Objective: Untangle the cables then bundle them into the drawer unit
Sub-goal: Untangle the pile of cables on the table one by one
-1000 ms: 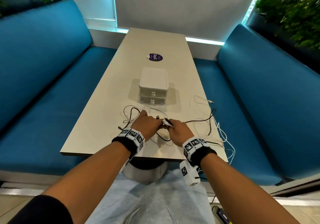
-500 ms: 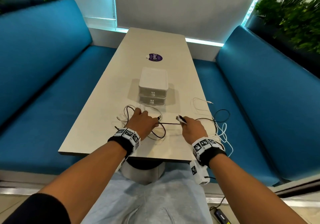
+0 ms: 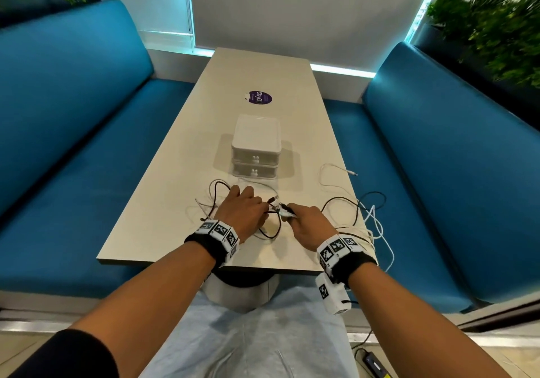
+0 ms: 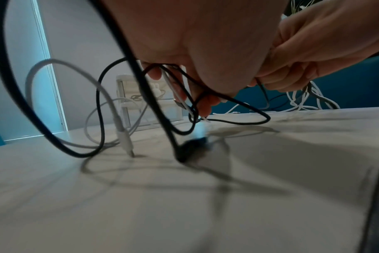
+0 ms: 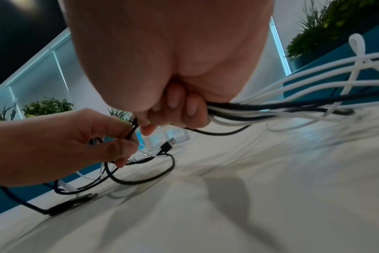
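Black and white cables lie tangled on the near end of the table (image 3: 181,196). My left hand (image 3: 244,211) pinches a black cable (image 4: 184,77) and a white strand; loops of it spread left (image 3: 216,193). My right hand (image 3: 306,223) grips a bunch of black and white cables (image 5: 260,106) that trail off to the right (image 3: 368,220). A black USB plug (image 5: 168,145) sticks up between the hands, which are close together. The white two-drawer unit (image 3: 256,147) stands just beyond, both drawers closed.
A loose white cable (image 3: 333,173) curls near the table's right edge, and some cable hangs over that edge (image 3: 380,231). A purple sticker (image 3: 258,98) lies mid-table. Blue benches (image 3: 73,132) flank both sides. A power strip (image 3: 374,366) lies on the floor.
My right hand, which had pulled away to the right half a second ago, has come back next to the left hand. The cables on the right have shifted with it.
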The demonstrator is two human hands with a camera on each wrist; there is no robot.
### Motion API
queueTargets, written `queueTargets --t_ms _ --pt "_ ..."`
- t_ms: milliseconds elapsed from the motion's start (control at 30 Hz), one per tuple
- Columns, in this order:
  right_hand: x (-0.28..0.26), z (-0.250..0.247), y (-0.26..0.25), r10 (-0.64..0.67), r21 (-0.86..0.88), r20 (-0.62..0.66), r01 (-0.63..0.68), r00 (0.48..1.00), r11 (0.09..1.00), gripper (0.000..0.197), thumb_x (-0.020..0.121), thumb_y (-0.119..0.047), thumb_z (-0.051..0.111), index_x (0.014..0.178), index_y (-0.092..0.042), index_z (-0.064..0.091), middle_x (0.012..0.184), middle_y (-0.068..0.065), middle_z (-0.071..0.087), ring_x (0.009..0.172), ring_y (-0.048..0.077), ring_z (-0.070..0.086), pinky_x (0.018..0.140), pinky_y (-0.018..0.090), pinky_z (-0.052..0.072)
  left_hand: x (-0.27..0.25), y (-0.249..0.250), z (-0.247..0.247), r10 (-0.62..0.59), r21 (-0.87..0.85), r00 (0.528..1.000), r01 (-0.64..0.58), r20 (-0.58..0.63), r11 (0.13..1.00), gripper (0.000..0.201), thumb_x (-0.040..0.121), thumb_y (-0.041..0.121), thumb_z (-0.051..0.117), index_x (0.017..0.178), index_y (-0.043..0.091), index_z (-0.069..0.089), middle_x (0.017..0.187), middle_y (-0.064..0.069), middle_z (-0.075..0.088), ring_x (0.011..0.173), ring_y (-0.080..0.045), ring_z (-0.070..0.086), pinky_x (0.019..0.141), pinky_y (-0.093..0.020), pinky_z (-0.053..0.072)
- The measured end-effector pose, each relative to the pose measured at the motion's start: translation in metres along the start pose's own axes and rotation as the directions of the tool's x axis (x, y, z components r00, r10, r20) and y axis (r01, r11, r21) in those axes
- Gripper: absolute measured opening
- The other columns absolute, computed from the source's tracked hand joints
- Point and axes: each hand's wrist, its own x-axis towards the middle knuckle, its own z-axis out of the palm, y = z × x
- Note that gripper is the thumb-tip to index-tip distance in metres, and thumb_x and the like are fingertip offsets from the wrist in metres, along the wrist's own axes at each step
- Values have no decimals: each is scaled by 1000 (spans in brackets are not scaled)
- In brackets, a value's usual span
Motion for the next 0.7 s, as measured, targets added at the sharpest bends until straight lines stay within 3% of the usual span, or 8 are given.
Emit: queueTargets --t_ms 100,267,400,500,600,700 --pt "-1 -5 6 21 8 16 -21 1000 1000 17 97 -25 49 101 -16 62 93 12 70 86 34 62 75 41 50 0 1 -3 0 -21 999 -1 -42 1000 30 99 41 43 100 21 65 105 4 63 108 -27 47 89 -45 34" --pt "-2 -9 11 29 89 12 -30 999 996 17 97 -16 48 95 -20 64 82 -4 58 73 16 50 69 27 37 -4 0 -7 0 -12 1000 0 -7 1000 20 90 38 58 105 25 56 108 3 61 107 -27 50 90 -45 35" --pt "-4 -10 14 47 70 47 -50 998 996 18 96 -15 48 88 -27 59 80 -4 58 72 18 51 66 27 36 -7 -4 -4 -22 -21 997 23 68 1000 34 85 17 62 115 29 52 119 5 56 110 -25 49 92 -43 36" --pt "-7 -13 17 81 72 61 -86 995 994 19 96 -16 46 85 -27 58 79 0 61 72 21 54 66 30 41 -9 -4 -3 -17 -41 995 22 102 999 57 78 2 62 126 29 46 141 7 41 118 -25 45 93 -43 38" --pt "-10 -20 22 127 88 60 -132 990 987 18 98 -20 46 87 -25 60 77 -1 59 69 18 53 63 29 40 -10 -6 -1 -18 -46 992 24 128 999 70 76 -1 62 134 28 38 154 10 25 123 -24 43 93 -44 39" --pt "-12 -26 29 176 99 51 -181 983 979 19 99 -22 46 90 -21 63 72 -3 56 61 13 50 57 25 38 -7 -8 0 -32 -98 994 42 105 994 62 81 5 62 134 28 40 146 7 34 117 -24 49 88 -41 42"
